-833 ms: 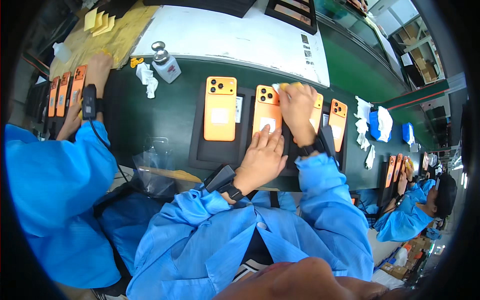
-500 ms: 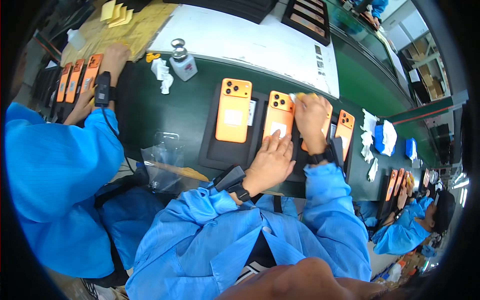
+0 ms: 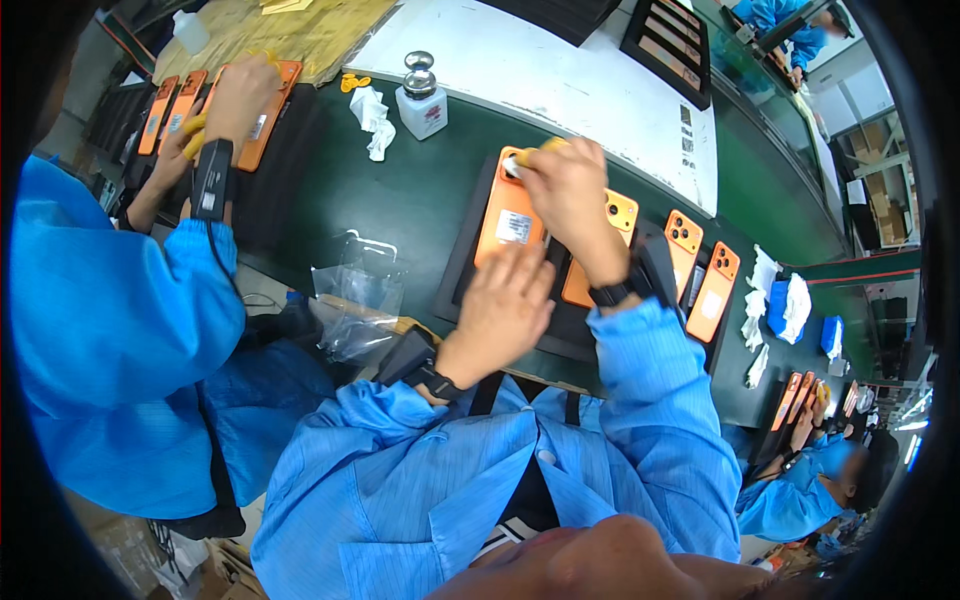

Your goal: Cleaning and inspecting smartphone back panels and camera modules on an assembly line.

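An orange phone [image 3: 497, 222] with a white label lies back up on a black tray [image 3: 458, 268], at the left end of a row. My left hand [image 3: 500, 312] rests with fingers stretched out over this phone's lower end. At its camera corner, my right hand [image 3: 572, 200] pinches a small white wipe [image 3: 512, 167]; yellow finger cots cover some of its fingertips. Partly behind my right wrist is a second orange phone [image 3: 580, 284]. Farther right lie a third orange phone [image 3: 683, 240] and a fourth orange phone [image 3: 714, 290].
Beyond the row stand a pump bottle [image 3: 422, 105], crumpled tissue [image 3: 374, 122] and yellow finger cots [image 3: 354, 82]. A clear plastic bag [image 3: 358, 300] hangs at the near edge. Co-workers' hands [image 3: 243, 98] handle orange phones at left. Blue tissue packs [image 3: 780, 308] lie at right.
My right hand has moved left from the second phone to the camera corner of the leftmost one. My left hand has shifted to that phone's lower end. The view has also shifted.
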`<state>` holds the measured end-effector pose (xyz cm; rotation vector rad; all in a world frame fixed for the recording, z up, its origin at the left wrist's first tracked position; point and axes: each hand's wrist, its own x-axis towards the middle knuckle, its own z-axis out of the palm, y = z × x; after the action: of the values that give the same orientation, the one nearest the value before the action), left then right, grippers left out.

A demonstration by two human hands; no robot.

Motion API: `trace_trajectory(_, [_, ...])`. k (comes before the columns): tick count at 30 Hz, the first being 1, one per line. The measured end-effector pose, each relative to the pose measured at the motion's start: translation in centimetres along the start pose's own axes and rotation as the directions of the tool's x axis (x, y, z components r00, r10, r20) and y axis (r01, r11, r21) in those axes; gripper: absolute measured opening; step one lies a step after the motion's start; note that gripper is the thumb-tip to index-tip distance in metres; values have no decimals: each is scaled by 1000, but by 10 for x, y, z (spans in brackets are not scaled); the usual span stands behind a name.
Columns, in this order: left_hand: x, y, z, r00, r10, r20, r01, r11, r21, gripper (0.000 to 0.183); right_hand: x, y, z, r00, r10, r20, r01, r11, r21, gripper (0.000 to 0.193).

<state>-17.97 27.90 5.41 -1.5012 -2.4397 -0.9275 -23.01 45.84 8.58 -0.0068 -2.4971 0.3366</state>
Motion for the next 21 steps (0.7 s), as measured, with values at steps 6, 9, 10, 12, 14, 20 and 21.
trace_trajectory(6, [-9,-20,-7,993,-93,66,93,996,1,53,-7,5,6,993,32,113,-24,997,-79,10])
trace_trajectory(9, [-7,-19,-8,994,-85,71,85,996,-1,53,-37,6,1,995,55,78,-47,995,-92,3])
trace_trajectory(10, [-4,-17,-8,994,-76,84,76,997,5,54,-35,3,4,999,17,43,-14,998,-68,1])
trace_trajectory(12, [-4,-18,-9,993,-75,96,76,997,-5,54,-22,-8,20,999,-34,10,35,997,-70,4])
trace_trajectory(14, [-6,-23,-11,992,-84,96,84,996,-2,54,1,-8,27,998,-51,41,57,987,-152,3])
trace_trajectory(20, [-2,-24,-9,993,-83,83,84,996,-5,53,-34,18,17,1000,15,3,-15,987,-159,11])
trace_trajectory(21, [-1,-21,-7,994,-77,83,78,997,-5,52,-40,8,20,1000,-26,16,28,989,-147,11])
